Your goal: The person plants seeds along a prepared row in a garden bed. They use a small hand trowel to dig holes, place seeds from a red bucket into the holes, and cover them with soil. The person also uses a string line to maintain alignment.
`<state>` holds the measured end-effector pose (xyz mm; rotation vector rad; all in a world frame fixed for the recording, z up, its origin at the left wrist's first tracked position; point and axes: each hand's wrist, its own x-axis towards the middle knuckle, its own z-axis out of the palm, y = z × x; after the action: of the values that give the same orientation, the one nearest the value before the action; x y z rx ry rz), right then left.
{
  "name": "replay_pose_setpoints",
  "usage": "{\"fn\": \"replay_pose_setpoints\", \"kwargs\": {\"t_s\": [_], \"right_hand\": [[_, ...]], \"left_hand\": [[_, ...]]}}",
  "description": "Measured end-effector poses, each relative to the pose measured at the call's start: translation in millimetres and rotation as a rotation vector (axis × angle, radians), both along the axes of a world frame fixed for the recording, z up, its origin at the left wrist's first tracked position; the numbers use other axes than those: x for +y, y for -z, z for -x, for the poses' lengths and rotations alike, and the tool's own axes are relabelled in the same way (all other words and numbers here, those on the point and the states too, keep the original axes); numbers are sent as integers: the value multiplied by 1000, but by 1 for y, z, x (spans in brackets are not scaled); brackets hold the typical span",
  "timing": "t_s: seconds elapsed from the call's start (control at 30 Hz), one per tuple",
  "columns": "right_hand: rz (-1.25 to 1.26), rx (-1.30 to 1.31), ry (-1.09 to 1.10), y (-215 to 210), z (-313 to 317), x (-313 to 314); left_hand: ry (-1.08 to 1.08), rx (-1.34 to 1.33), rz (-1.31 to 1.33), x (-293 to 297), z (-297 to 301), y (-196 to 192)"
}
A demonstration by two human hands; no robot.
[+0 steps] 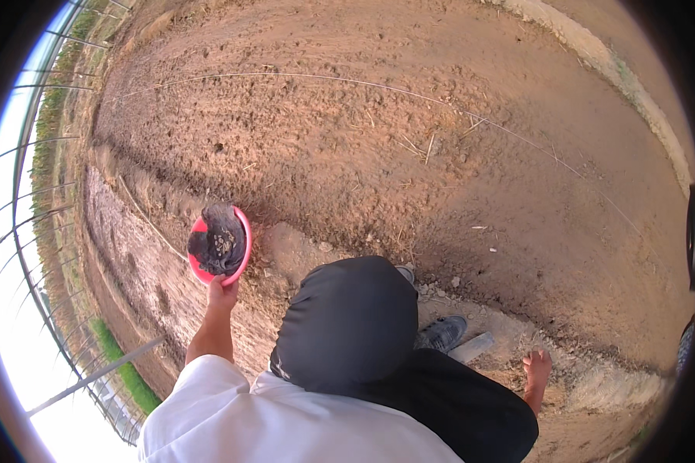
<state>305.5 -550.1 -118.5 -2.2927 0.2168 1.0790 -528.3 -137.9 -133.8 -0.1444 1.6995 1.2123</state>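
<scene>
My left hand (222,292) grips the near rim of a pink plastic basin (246,245), out to the left over the soil. Inside the basin lies a crumpled dark cloth or bag (222,218), part of it standing above the rim. Small pale brown bits (222,245) rest in its folds, too small to name. Low on the right, close to the ground beside my leg, my right hand (537,368) has its fingers curled in. Whatever those fingers hold, if anything, is hidden.
A thin string (340,79) runs in a curve across the bare brown soil (324,147). My dark shoe (445,333) stands on a raised earth ridge, beside a flat grey piece (472,347). Dry straw (428,148) lies scattered ahead. Metal frame bars (100,376) and green plants stand at left.
</scene>
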Motion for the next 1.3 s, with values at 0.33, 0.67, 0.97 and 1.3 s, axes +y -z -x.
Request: {"fn": "replay_pose_setpoints", "kwargs": {"t_s": [0.33,0.67,0.97,1.3], "right_hand": [[46,-66,-32,15,10,5],[-39,-27,111,-2,36,1],[-50,-55,287,-37,82,-43],[50,24,372,-44,104,-77]], "left_hand": [[269,979,658,-3,57,-35],[1391,421,-96,229,-360,-34],[1511,10,-151,249,-628,39],[1523,-69,-155,263,-663,64]]}}
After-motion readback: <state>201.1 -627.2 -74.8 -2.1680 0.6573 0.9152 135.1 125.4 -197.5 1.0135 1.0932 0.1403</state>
